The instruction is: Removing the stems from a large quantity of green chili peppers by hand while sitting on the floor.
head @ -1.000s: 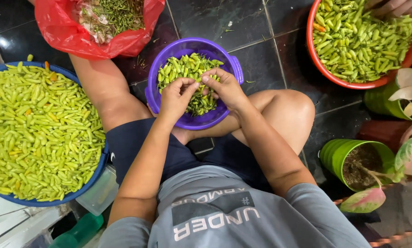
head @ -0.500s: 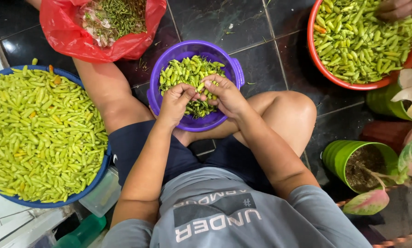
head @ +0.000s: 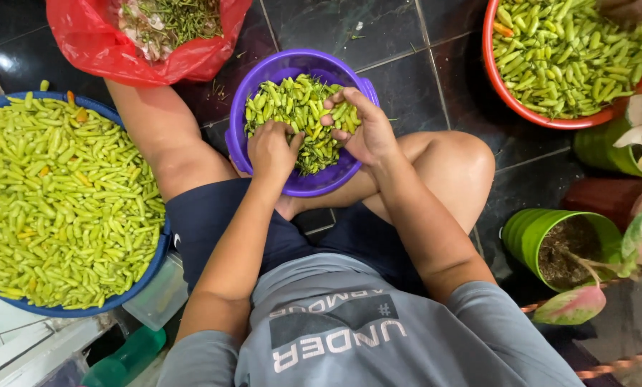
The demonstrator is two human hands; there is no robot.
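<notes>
Chillies (head: 299, 107) under right hand (head: 360, 125).

Dark glossy floor tiles (head: 378, 29), pale grout lines; green plant pots (head: 543, 240) at right.

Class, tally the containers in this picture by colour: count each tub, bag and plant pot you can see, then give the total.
Purple tub: 1
Blue tub: 1
Red tub: 1
Red bag: 1
Green plant pots: 2
Brown plant pot: 1
Total: 7
</notes>
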